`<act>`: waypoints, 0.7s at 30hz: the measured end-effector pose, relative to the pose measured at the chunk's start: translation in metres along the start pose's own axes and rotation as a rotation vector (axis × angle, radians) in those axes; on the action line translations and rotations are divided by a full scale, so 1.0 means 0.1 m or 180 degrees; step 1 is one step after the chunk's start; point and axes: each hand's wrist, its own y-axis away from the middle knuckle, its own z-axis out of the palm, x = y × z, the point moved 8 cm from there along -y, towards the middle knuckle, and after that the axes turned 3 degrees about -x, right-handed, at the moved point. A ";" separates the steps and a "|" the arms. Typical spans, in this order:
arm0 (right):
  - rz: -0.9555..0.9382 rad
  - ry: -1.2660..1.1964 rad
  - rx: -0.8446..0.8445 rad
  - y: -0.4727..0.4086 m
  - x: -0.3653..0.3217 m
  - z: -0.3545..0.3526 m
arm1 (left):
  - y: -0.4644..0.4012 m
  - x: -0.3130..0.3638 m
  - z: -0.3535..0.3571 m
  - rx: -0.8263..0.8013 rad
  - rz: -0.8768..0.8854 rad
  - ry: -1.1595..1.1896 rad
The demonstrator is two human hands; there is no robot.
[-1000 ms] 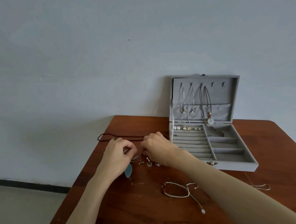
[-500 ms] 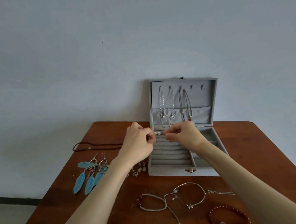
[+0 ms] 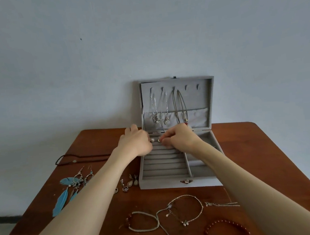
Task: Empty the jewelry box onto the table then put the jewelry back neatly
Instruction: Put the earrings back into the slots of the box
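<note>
The grey velvet jewelry box (image 3: 166, 184) stands open at the table's back, with three necklaces (image 3: 165, 109) hanging inside its raised lid. Both hands are over the far end of the ring-roll rows. My left hand (image 3: 136, 143) rests by a small pearl stud (image 3: 152, 140) at the back row. My right hand (image 3: 181, 138) pinches a small silver earring (image 3: 159, 140) at that same row. On the table lie blue feather earrings (image 3: 71, 189), small drop earrings (image 3: 130, 182), a dark cord necklace (image 3: 76, 157), silver bracelets (image 3: 175, 214) and a red bead bracelet (image 3: 226, 229).
The brown wooden table (image 3: 263, 155) stands against a pale blue wall. A thin silver chain (image 3: 221, 204) lies right of the bracelets. The box's right-hand compartments (image 3: 200, 169) are partly hidden by my right forearm.
Both hands left the loose earrings on the table and moved to the box's back row, then sank slightly onto it. The view shifted down and left, revealing more jewelry.
</note>
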 end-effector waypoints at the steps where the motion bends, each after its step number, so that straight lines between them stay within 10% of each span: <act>1: 0.0054 -0.0020 -0.0012 -0.01 0.01 0.01 | -0.02 -0.01 0.00 -0.0041 -0.0040 -0.0022; 21: 0.0244 -0.0175 -0.0036 -0.14 -0.01 0.07 | 0.00 -0.03 -0.11 0.0628 0.0095 -0.0021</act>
